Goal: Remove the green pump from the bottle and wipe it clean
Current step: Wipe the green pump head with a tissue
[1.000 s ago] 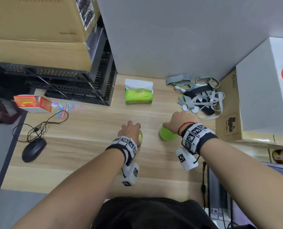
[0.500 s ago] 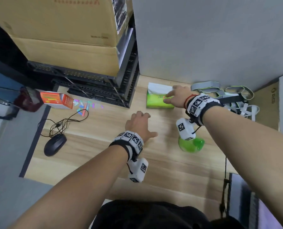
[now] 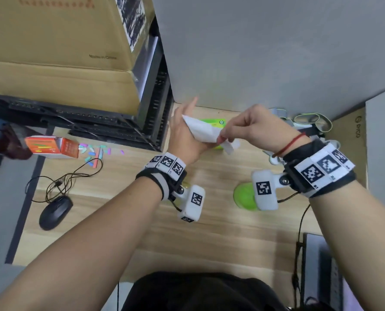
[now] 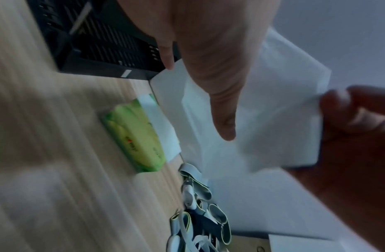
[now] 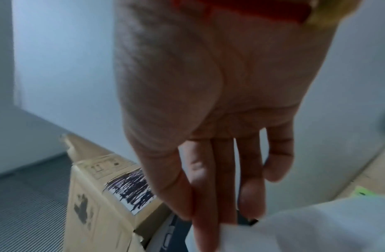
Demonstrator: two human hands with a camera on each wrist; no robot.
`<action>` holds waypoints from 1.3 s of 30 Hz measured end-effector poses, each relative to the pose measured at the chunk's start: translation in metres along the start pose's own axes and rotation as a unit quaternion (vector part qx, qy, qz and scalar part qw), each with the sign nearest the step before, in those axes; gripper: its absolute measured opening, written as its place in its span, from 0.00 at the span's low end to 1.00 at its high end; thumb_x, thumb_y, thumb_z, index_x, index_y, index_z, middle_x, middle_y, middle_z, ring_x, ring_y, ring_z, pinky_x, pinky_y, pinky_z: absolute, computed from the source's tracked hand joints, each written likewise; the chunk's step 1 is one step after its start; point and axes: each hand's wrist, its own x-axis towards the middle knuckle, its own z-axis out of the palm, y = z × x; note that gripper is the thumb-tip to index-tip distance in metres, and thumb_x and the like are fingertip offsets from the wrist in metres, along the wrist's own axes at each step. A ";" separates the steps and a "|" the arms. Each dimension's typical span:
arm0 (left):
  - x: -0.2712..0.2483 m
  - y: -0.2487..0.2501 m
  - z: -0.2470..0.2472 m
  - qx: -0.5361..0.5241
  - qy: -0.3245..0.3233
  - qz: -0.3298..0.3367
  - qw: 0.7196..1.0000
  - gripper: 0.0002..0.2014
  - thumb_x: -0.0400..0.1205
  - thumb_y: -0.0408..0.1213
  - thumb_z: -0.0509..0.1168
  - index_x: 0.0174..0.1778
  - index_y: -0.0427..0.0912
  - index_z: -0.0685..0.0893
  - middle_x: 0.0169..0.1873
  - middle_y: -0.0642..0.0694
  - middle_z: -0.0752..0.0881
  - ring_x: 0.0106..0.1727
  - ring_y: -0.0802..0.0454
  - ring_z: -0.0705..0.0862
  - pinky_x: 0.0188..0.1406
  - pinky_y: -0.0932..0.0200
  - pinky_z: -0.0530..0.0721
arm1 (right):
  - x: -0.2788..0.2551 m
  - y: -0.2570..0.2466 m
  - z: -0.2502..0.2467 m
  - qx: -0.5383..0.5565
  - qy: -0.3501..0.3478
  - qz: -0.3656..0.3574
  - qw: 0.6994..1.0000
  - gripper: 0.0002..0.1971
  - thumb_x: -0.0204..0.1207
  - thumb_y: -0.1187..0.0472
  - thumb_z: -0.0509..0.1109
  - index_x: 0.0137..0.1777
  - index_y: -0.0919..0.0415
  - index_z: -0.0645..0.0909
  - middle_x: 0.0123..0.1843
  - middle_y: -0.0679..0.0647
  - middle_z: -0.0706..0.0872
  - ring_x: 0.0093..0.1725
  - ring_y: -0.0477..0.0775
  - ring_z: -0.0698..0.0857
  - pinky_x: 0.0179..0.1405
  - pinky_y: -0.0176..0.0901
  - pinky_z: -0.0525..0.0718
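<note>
The green pump (image 3: 243, 196) lies on the wooden table (image 3: 220, 232), partly hidden under my right wrist. A sliver of yellowish bottle (image 3: 186, 184) shows beside my left wrist. Both hands are raised above the far side of the table with a white tissue (image 3: 201, 131) between them. My left hand (image 3: 187, 126) is open, fingers straight, and the tissue (image 4: 273, 102) lies across its palm. My right hand (image 3: 247, 129) pinches the tissue's near edge (image 5: 305, 230) between thumb and fingertips. Neither hand touches the pump.
A green tissue pack (image 3: 212, 122) lies by the wall under the hands. Black racks (image 3: 119, 122) and cardboard boxes (image 3: 52, 52) stand at the left. A mouse (image 3: 54, 212), an orange box (image 3: 52, 147) and a pile of straps (image 3: 310, 122) are also on the table.
My right hand left the green pump, reached the tissue pack and now holds a tissue. My left hand came off the bottle and rose under the tissue.
</note>
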 end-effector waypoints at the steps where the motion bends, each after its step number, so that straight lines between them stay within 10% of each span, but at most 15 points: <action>1: 0.000 0.004 0.000 -0.009 -0.031 0.000 0.999 0.41 0.56 0.52 0.83 0.67 0.48 0.81 0.66 0.42 0.82 0.66 0.47 0.81 0.69 0.50 0.81 | -0.001 0.004 0.001 -0.011 -0.016 0.011 1.000 0.07 0.74 0.56 0.74 0.40 0.54 0.93 0.32 0.56 0.88 0.26 0.44 0.75 0.31 0.37 0.72; 4: -0.007 0.013 0.010 0.065 -0.145 -0.021 0.987 0.13 0.68 0.44 0.79 0.44 0.43 0.90 0.44 0.39 0.92 0.48 0.40 0.89 0.49 0.43 0.88 | 0.004 0.035 0.011 -0.085 0.032 0.074 0.993 0.09 0.69 0.46 0.74 0.33 0.46 0.91 0.32 0.55 0.88 0.29 0.42 0.79 0.33 0.43 0.79; 7: -0.019 0.006 0.017 0.122 -0.190 -0.062 0.972 0.18 0.75 0.47 0.76 0.53 0.36 0.88 0.47 0.39 0.90 0.49 0.42 0.87 0.45 0.55 0.83 | 0.013 0.069 0.016 -0.129 0.074 0.115 0.982 0.14 0.60 0.34 0.69 0.36 0.41 0.86 0.39 0.44 0.91 0.41 0.50 0.88 0.49 0.56 0.87; 11: -0.038 -0.011 0.019 0.120 -0.205 -0.109 0.965 0.12 0.81 0.40 0.68 0.53 0.35 0.86 0.48 0.41 0.89 0.51 0.43 0.86 0.44 0.55 0.81 | 0.026 0.084 0.029 -0.249 0.025 0.077 0.965 0.11 0.72 0.51 0.73 0.55 0.42 0.87 0.68 0.51 0.79 0.62 0.56 0.81 0.60 0.39 0.72; 15: -0.049 -0.018 0.013 0.100 -0.164 -0.177 0.965 0.07 0.82 0.36 0.62 0.45 0.38 0.84 0.51 0.33 0.89 0.54 0.34 0.85 0.45 0.53 0.79 | 0.044 0.094 0.051 -0.433 -0.113 0.085 0.890 0.17 0.77 0.47 0.65 0.65 0.33 0.81 0.85 0.44 0.55 0.79 0.65 0.59 0.73 0.63 0.66; 20: -0.054 -0.021 -0.002 -0.018 -0.112 -0.268 0.957 0.06 0.76 0.38 0.66 0.43 0.41 0.84 0.45 0.40 0.89 0.50 0.38 0.87 0.44 0.54 0.82 | 0.051 0.085 0.052 -0.436 -0.066 0.075 0.894 0.30 0.78 0.47 0.63 0.81 0.48 0.64 0.84 0.41 0.60 0.78 0.62 0.63 0.69 0.68 0.68; 25: -0.054 -0.036 -0.004 -0.189 -0.041 -0.351 0.916 0.21 0.65 0.42 0.68 0.53 0.39 0.86 0.50 0.39 0.92 0.52 0.38 0.90 0.61 0.36 0.87 | 0.050 0.057 0.041 -0.402 0.038 -0.023 0.914 0.19 0.80 0.51 0.62 0.69 0.47 0.79 0.75 0.39 0.76 0.70 0.58 0.73 0.62 0.59 0.71; 30: -0.057 -0.027 -0.009 -0.253 -0.011 -0.393 0.884 0.12 0.75 0.34 0.64 0.53 0.36 0.82 0.53 0.37 0.90 0.54 0.37 0.89 0.63 0.39 0.85 | 0.036 0.030 0.030 -0.302 0.076 -0.060 0.948 0.21 0.76 0.49 0.65 0.68 0.55 0.80 0.73 0.43 0.76 0.68 0.59 0.76 0.65 0.61 0.74; 34: -0.061 -0.010 -0.010 -0.348 -0.016 -0.375 0.859 0.19 0.84 0.34 0.57 0.71 0.33 0.75 0.61 0.36 0.85 0.60 0.40 0.86 0.64 0.42 0.83 | 0.000 -0.007 0.025 -0.232 0.147 -0.151 0.950 0.25 0.74 0.47 0.64 0.71 0.54 0.79 0.73 0.46 0.78 0.67 0.59 0.76 0.65 0.64 0.76; 39: -0.059 0.026 -0.016 -0.541 -0.044 -0.298 0.785 0.30 0.84 0.58 0.54 0.68 0.39 0.83 0.59 0.35 0.89 0.58 0.38 0.89 0.56 0.43 0.86 | -0.043 -0.011 0.044 -0.233 0.062 -0.147 0.959 0.12 0.78 0.54 0.70 0.56 0.54 0.90 0.61 0.44 0.88 0.59 0.49 0.83 0.58 0.26 0.71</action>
